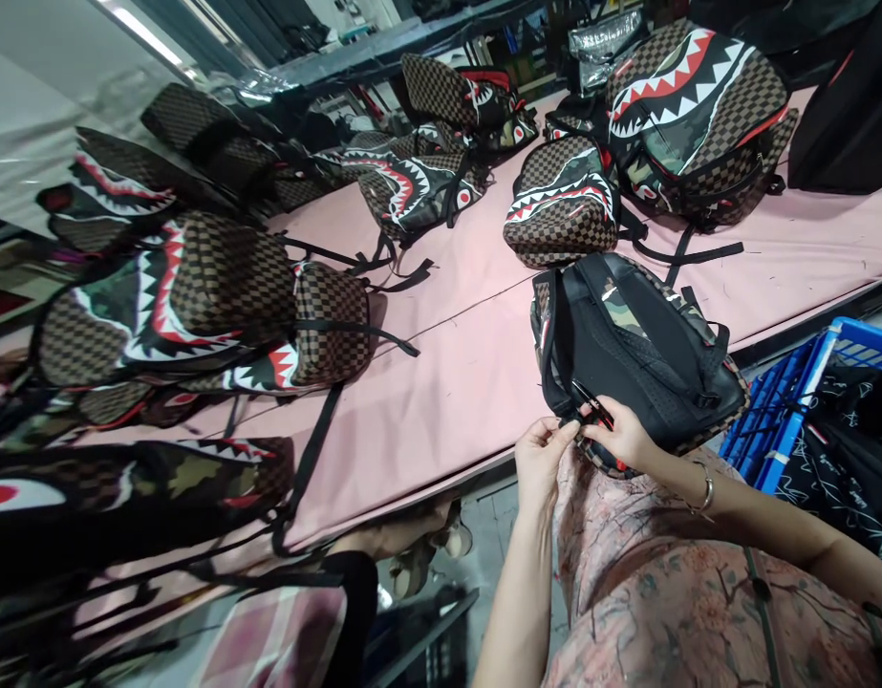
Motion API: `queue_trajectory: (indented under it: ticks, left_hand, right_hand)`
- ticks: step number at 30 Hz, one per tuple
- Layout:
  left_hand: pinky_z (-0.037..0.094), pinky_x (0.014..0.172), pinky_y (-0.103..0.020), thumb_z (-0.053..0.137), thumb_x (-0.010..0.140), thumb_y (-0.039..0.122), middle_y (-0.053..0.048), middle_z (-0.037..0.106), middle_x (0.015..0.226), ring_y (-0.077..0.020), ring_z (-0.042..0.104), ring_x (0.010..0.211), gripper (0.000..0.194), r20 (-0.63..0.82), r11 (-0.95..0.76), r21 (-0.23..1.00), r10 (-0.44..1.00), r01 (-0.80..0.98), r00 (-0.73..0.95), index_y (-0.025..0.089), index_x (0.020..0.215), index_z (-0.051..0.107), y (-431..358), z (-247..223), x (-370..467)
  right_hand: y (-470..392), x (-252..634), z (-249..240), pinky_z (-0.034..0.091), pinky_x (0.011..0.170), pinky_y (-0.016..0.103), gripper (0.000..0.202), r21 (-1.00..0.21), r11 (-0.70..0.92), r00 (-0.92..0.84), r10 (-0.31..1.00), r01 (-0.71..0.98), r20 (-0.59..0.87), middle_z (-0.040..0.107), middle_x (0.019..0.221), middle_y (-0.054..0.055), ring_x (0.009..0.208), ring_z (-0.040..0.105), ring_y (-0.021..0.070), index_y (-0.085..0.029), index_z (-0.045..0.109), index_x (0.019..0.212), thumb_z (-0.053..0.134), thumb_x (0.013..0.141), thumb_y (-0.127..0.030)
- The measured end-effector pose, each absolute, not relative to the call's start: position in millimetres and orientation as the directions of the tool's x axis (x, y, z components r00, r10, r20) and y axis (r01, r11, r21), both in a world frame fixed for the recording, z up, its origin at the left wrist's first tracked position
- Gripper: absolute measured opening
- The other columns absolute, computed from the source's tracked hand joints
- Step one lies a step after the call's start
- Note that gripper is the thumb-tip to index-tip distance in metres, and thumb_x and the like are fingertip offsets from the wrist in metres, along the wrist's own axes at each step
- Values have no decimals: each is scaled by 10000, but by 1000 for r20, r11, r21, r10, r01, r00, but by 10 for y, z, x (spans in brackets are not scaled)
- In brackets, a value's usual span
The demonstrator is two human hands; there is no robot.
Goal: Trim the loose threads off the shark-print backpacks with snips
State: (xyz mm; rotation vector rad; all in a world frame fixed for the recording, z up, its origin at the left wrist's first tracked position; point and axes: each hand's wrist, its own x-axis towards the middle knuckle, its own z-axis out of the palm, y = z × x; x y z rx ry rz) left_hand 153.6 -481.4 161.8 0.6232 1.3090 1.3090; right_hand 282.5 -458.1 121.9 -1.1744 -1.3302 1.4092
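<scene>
A backpack (641,354) lies back side up at the near edge of the pink table (447,373), its black padded back and shoulder straps facing me. My left hand (542,457) pinches the bag's lower corner at the table edge. My right hand (622,432), a bracelet on its wrist, holds a small black and red tool against the same corner. The two hands nearly touch.
Several checkered shark-mouth backpacks (562,201) lie over the table, with piles at the left (197,306) and a large one at the back right (699,105). A blue plastic crate (785,401) with dark fabric stands at the right. Another person's feet (426,554) show under the table.
</scene>
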Motion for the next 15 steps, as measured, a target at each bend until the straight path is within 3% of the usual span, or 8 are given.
queue_trajectory:
  ticks: [7,11,15]
  left_hand:
    - [437,652,-200,784,494,203,0,647,667,-76,551,611,210,-352,264,904,906,-335,-236,128,646,661,-4836,1618,1550]
    - [440,621,-197,796,470,208,1,636,623,-73,544,576,214,-400,311,865,901,-394,-168,127,609,654,-4824,1611,1522]
    - [427,570,-185,802,469,241,10,601,570,-56,505,518,238,-416,333,836,903,-435,-108,119,606,650,-4808,1640,1524]
  right_hand:
    - [-4669,3043,1406,416,828,297,274,-987,29,-145,989,155,6,610,917,50,885,561,163,-179,572,976,357,870,-311]
    - [-4727,3157,1418,448,725,265,217,-978,46,-148,989,205,16,618,862,17,781,578,145,-204,546,1003,446,836,-299]
    - [-4732,3212,1346,449,711,283,173,-896,278,-183,957,346,226,631,860,47,783,582,167,-188,574,949,488,806,-232]
